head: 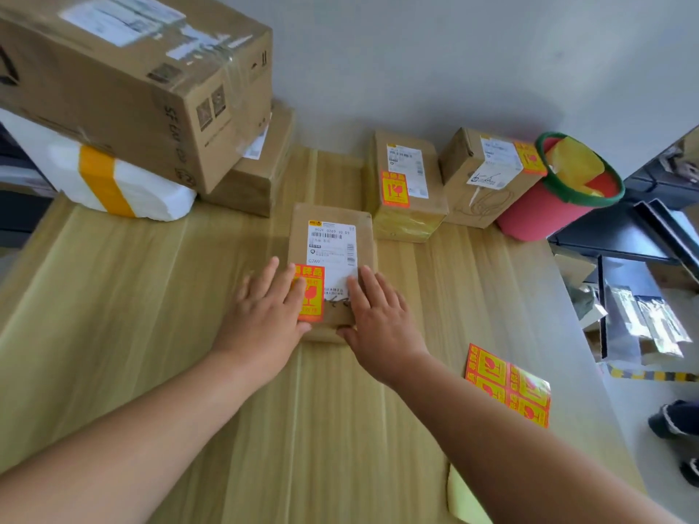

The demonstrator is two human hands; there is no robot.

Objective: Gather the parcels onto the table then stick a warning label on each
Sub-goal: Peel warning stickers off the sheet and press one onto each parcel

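A small brown parcel (333,217) lies flat in the middle of the wooden table (151,296). It bears a white shipping label and an orange warning label (314,274) at its near left. My left hand (264,312) lies flat on that warning label, fingers spread. My right hand (378,312) rests flat on the parcel's near right corner. Two more parcels (406,183) (488,175) stand behind, each with an orange label. A sheet of warning labels (508,383) lies at the right.
A large cardboard box (132,77) rests on a white parcel with yellow tape (125,191) and a flat brown box (257,168) at the back left. A red bucket (559,198) with yellow backing paper stands back right. A yellow paper scrap (461,501) lies near the front edge.
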